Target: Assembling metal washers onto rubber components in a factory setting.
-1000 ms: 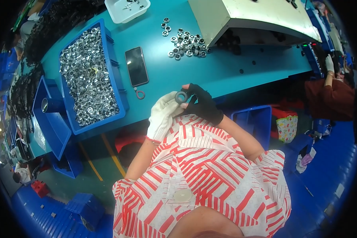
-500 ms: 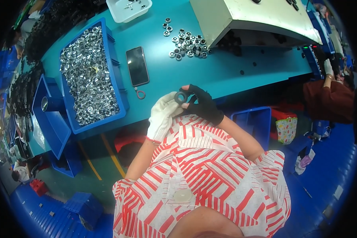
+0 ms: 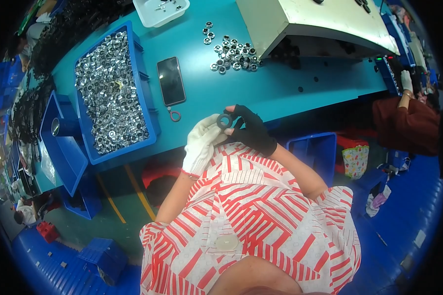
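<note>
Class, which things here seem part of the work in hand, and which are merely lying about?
Likely part of the work:
dark ring, in the left hand, right hand at its edge
shiny ring-shaped parts in the blue bin
loose shiny parts on the teal table

Probably just lying about:
phone
patterned bag

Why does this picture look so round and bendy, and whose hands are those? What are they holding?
There's no robot here, just a person wearing a wide-seeing camera on their head. It looks down, and straight edges bend near the rim. The left hand wears a white glove, and the right hand a black glove with bare fingertips. The left holds a dark ring, with the right fingertips at its edge. On the teal table are a blue bin full of shiny parts, a phone, a loose group of shiny parts and a white tray.
</note>
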Demonstrator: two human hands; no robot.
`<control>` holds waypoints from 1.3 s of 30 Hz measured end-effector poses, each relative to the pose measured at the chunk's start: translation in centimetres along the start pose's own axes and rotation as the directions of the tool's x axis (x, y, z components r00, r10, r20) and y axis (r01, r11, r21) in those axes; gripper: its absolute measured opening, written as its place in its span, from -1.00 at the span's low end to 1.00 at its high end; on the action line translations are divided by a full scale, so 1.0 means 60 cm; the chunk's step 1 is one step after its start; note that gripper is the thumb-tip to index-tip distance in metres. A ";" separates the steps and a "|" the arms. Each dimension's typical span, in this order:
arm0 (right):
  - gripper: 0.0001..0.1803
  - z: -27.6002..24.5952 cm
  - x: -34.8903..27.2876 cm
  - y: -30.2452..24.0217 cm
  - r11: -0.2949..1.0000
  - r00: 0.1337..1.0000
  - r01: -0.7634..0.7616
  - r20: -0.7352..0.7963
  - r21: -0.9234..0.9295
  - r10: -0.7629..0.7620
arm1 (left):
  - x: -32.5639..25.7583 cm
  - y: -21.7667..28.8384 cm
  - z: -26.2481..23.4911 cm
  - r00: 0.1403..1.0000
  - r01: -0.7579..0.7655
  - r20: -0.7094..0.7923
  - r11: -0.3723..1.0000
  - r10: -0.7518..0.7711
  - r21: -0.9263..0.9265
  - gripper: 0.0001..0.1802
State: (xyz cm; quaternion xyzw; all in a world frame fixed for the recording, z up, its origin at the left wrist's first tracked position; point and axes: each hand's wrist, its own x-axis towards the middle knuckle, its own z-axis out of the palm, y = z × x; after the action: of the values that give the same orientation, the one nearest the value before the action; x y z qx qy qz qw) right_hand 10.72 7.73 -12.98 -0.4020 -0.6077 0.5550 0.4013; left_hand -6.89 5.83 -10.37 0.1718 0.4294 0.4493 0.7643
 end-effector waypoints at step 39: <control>-0.46 0.036 0.052 0.003 0.881 0.927 0.376 0.123 -0.287 -0.355 | -0.033 0.029 -0.014 0.950 -0.296 -0.070 0.948 0.305 0.116 -0.80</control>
State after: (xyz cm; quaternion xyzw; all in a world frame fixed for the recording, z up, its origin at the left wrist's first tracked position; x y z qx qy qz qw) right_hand 7.62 9.88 -13.14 -0.3184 -0.7640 0.3819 0.4113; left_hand -8.94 5.00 -8.74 0.2551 0.4539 0.5444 0.6576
